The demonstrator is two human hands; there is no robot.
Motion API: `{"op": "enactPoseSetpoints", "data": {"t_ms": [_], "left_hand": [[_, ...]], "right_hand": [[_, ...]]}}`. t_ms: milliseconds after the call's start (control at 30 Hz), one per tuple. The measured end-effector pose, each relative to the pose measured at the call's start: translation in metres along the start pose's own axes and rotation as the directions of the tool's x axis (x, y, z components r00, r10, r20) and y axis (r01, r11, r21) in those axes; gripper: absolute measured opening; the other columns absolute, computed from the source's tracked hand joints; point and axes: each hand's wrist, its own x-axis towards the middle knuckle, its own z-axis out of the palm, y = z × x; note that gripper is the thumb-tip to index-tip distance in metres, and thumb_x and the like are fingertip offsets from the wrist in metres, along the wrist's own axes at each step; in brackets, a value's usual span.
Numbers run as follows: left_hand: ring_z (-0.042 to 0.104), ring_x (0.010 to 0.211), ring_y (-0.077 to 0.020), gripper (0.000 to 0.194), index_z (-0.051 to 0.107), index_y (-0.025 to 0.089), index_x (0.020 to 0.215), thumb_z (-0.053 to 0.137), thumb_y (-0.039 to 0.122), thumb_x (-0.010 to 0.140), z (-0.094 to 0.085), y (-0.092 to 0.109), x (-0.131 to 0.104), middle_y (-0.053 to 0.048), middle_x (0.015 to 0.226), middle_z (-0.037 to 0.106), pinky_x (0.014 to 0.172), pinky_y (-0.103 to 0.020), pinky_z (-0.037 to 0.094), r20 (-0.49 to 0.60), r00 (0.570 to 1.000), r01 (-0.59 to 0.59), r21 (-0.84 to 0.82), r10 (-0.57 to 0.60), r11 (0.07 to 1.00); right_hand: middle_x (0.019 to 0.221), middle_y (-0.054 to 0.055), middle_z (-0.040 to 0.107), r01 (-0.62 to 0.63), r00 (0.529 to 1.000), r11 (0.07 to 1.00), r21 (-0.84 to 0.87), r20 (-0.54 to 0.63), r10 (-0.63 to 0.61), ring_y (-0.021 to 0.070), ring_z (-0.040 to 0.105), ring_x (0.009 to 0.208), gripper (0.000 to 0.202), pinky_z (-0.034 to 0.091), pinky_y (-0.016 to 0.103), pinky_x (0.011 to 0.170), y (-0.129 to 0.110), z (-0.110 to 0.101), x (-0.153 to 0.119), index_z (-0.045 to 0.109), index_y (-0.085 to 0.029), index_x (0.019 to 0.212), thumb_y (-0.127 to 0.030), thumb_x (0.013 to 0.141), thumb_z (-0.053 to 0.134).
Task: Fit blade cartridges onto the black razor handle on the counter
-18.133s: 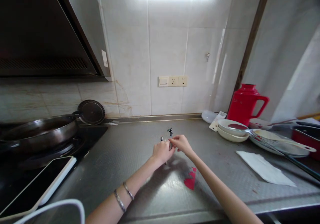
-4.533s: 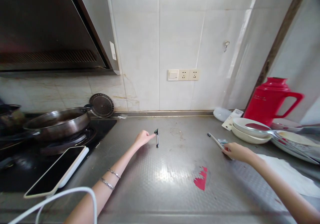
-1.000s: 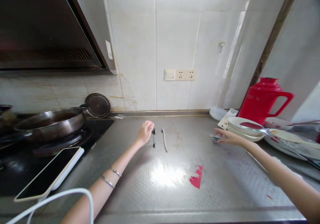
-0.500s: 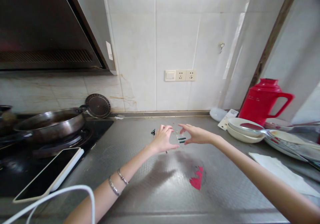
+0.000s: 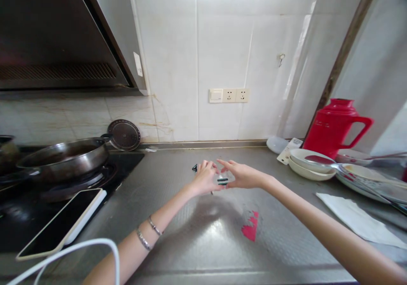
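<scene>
My left hand (image 5: 205,177) is low over the steel counter, fingers curved and thumb apart, in an open C shape. Facing it, my right hand (image 5: 240,174) is curved the same way, open, its fingertips close to the left ones. Two thin dark green strips (image 5: 222,181) lie between the hands, by my right thumb tip; their kind is unclear. A small black item (image 5: 194,167), perhaps a clip, is just left of my left fingers. Below that hand, a tiny object (image 5: 212,193) is too small to name. My fingers partly hide the space between.
On the left are a stove with a steel pan (image 5: 68,160), a phone (image 5: 63,223) and a white cable (image 5: 106,242). Bowls (image 5: 311,172), a paper napkin (image 5: 359,217) and a red thermos (image 5: 333,128) stand or lie right. A red patch (image 5: 250,227) marks the counter (image 5: 197,255).
My right hand has moved left, closer to my left hand. The dark green strips have shifted left along with it. My left hand has hardly moved.
</scene>
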Motion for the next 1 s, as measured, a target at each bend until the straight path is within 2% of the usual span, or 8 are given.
{"op": "enactPoseSetpoints", "data": {"t_ms": [100,200,333,533,767,1000], "left_hand": [[0.038,0.107,-0.0274,0.047,0.061,0.025,0.099,0.070,0.049,0.060,0.010,-0.014,0.009,-0.007,0.111,0.048,0.089,-0.041,0.032,0.005,1.000,0.013,0.006,-0.013,1.000],[0.038,0.105,-0.0281,0.050,0.061,0.025,0.102,0.069,0.052,0.060,0.024,-0.031,0.022,-0.008,0.108,0.047,0.089,-0.041,0.033,0.047,0.997,0.066,0.026,-0.067,0.997],[0.039,0.104,-0.0284,0.051,0.062,0.026,0.103,0.068,0.053,0.060,0.041,-0.046,0.038,-0.008,0.105,0.046,0.087,-0.040,0.034,0.091,0.988,0.122,0.075,-0.129,0.990],[0.038,0.105,-0.0309,0.053,0.063,0.027,0.103,0.063,0.059,0.061,0.059,-0.050,0.048,-0.010,0.105,0.046,0.086,-0.041,0.032,0.114,0.975,0.178,0.130,-0.193,0.975],[0.037,0.106,-0.0313,0.048,0.066,0.026,0.095,0.061,0.061,0.063,0.065,-0.052,0.048,-0.011,0.105,0.046,0.086,-0.040,0.031,0.148,0.972,0.158,0.163,-0.183,0.974],[0.036,0.107,-0.0279,0.047,0.063,0.030,0.100,0.055,0.063,0.068,0.059,-0.052,0.050,-0.008,0.106,0.046,0.088,-0.038,0.030,0.260,0.946,0.136,0.231,-0.195,0.964]], "right_hand": [[0.124,0.014,0.051,-0.036,0.995,0.999,-0.014,-0.089,0.034,0.0258,0.054,0.104,0.097,0.041,0.036,0.085,0.016,0.002,-0.002,0.009,-0.024,0.144,-0.037,0.067,0.068],[0.124,0.015,0.051,-0.084,0.986,0.996,-0.027,-0.146,0.079,0.0246,0.055,0.102,0.091,0.042,0.036,0.084,0.036,0.005,-0.006,0.007,-0.022,0.144,-0.039,0.072,0.061],[0.120,0.016,0.054,-0.171,0.977,0.984,-0.056,-0.140,0.162,0.0240,0.057,0.099,0.087,0.042,0.034,0.082,0.057,0.013,-0.012,0.010,-0.020,0.144,-0.037,0.075,0.059],[0.119,0.016,0.054,-0.208,0.975,0.975,-0.078,-0.095,0.200,0.0245,0.056,0.101,0.082,0.040,0.035,0.087,0.076,0.028,-0.024,0.011,-0.018,0.144,-0.038,0.077,0.054],[0.120,0.016,0.054,-0.246,0.968,0.967,-0.072,-0.069,0.242,0.0235,0.056,0.100,0.078,0.039,0.035,0.089,0.085,0.037,-0.032,0.015,-0.015,0.143,-0.036,0.078,0.051],[0.116,0.015,0.056,-0.280,0.959,0.958,-0.057,-0.067,0.276,0.0239,0.056,0.101,0.075,0.039,0.033,0.088,0.086,0.044,-0.030,0.020,-0.018,0.142,-0.033,0.076,0.052]]}}
